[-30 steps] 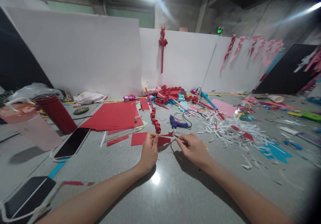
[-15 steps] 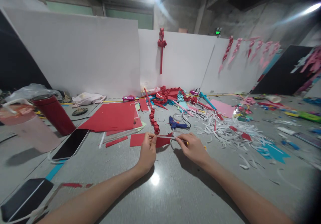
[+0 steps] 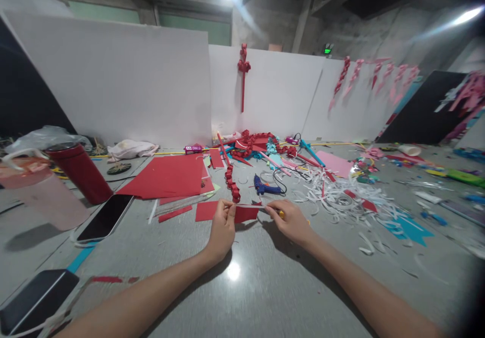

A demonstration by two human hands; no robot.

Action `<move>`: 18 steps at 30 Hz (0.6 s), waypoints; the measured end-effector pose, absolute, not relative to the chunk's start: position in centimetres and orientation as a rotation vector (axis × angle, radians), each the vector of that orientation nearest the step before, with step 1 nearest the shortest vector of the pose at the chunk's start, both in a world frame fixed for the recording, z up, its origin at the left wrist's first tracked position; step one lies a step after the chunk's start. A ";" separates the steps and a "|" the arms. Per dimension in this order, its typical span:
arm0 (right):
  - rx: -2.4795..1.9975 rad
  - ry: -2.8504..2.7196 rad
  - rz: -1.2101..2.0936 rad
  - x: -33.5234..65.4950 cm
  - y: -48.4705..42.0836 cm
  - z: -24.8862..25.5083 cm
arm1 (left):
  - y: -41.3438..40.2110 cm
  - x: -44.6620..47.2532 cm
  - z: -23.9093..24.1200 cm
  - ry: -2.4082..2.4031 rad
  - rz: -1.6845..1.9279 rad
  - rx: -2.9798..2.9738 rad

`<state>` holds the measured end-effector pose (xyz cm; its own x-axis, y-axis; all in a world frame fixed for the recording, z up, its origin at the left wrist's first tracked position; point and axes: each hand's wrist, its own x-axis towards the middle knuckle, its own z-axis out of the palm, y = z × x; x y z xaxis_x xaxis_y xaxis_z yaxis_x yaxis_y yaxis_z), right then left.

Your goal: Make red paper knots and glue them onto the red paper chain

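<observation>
A thin whitish strip (image 3: pixel 248 206) is stretched level between my two hands. Its left end is pinched between thumb and fingers of my left hand (image 3: pixel 223 229). My right hand (image 3: pixel 293 223) closes on the other end; a yellow piece (image 3: pixel 281 215), perhaps a tool handle, shows at its fingers, the rest hidden. Below and behind the strip lies a piece of red paper (image 3: pixel 205 211), partly covered by my left hand. Just beyond my left fingertips is a folded red paper chain (image 3: pixel 232 185). A blue glue gun (image 3: pixel 266 186) rests on the floor past my right hand.
Large red sheets (image 3: pixel 166 174) lie left of centre, near a phone (image 3: pixel 106 218), a red flask (image 3: pixel 81 174) and a pink bottle (image 3: pixel 53 191). White paper scraps (image 3: pixel 341 196) are heaped at right. A white panel (image 3: pixel 276 95) stands behind, with paper decorations hanging on it.
Both hands stay almost where they were, still holding the strip between them. The pale curl near my right fingertips shows less now. The view has shifted slightly.
</observation>
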<state>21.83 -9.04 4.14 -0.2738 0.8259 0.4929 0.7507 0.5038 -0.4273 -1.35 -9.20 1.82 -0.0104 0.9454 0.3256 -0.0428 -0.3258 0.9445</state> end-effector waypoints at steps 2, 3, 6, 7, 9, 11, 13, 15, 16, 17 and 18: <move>-1.270 -2.064 0.157 21.9 -9.0 4.1 | -9.2 -1.4 1.8 1.004 1.470 1.420; -1.260 -2.062 0.163 22.0 -8.9 4.0 | -9.2 -1.4 1.8 1.004 1.472 1.420; -1.234 -2.059 0.177 22.1 -8.8 4.0 | -9.2 -1.4 1.9 0.999 1.484 1.410; -1.230 -2.057 0.182 22.2 -8.7 4.0 | -9.2 -1.4 1.9 0.994 1.486 1.403; -1.230 -2.050 0.190 22.2 -8.7 4.1 | -9.2 -1.3 2.0 0.986 1.481 1.389; -1.233 -2.037 0.200 22.2 -8.7 4.2 | -9.3 -1.3 2.1 0.986 1.469 1.380; -1.224 -2.016 0.227 22.2 -8.7 4.3 | -9.3 -1.3 2.2 0.990 1.463 1.380; -1.207 -1.990 0.275 22.1 -8.8 4.6 | -9.2 -1.4 2.2 0.990 1.462 1.377; -1.198 -1.977 0.303 22.1 -8.9 4.7 | -9.2 -1.4 2.1 0.990 1.461 1.373; -1.188 -1.965 0.329 22.1 -9.0 4.8 | -9.1 -1.4 2.1 0.992 1.460 1.367; -1.179 -1.956 0.353 22.1 -9.0 5.0 | -9.1 -1.5 2.1 0.996 1.459 1.360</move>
<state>22.09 -9.02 4.98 -0.2383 0.8357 0.4948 0.6102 0.5253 -0.5931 -1.47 -9.08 2.12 -0.0119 0.9568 0.2906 -0.0783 -0.2906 0.9536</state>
